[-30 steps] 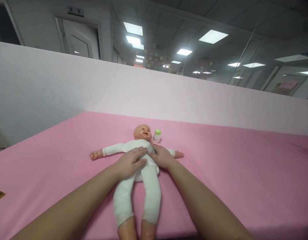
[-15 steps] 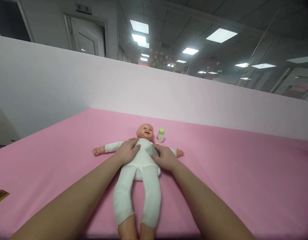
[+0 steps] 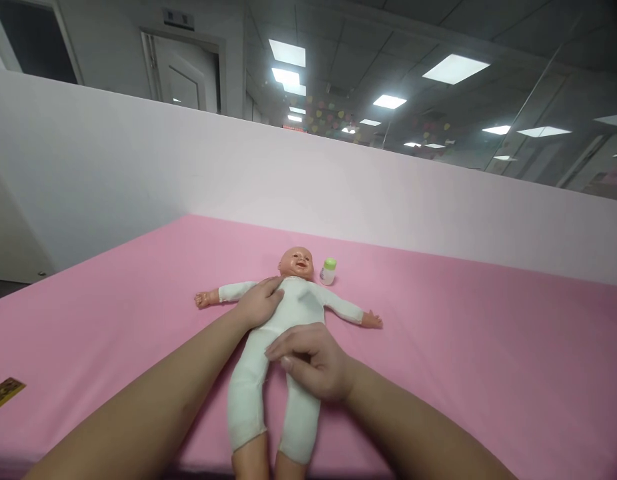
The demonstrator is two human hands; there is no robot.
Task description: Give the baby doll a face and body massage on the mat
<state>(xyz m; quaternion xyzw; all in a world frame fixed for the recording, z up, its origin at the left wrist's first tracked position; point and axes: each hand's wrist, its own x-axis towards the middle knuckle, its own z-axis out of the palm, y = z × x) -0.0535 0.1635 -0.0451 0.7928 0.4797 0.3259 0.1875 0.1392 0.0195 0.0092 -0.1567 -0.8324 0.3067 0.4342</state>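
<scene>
A baby doll (image 3: 301, 303) in a white cloth suit lies on its back, head away from me, arms spread and legs toward me. My left hand (image 3: 261, 303) rests on the side of its chest below the shoulder, fingers stretched out and holding nothing. Over the doll's hips and upper thighs is my right hand (image 3: 315, 360), its fingers curved and apart from the thumb, with nothing visible between them. Whether its fingertips touch the cloth I cannot tell. Beside the doll's head stands a small bottle (image 3: 328, 272) with a green cap.
A pink cover (image 3: 468, 360) spreads over the surface under the doll. White partition walls (image 3: 348, 187) rise along the back and left. At the near left lies a yellow and dark card or label (image 3: 5, 395). Beyond the wall are a door (image 3: 185, 77) and lit ceiling panels.
My right hand has left the doll's chest and moved down toward me, over the hips. The doll's arm on that side is now uncovered. My left hand stays at the chest.
</scene>
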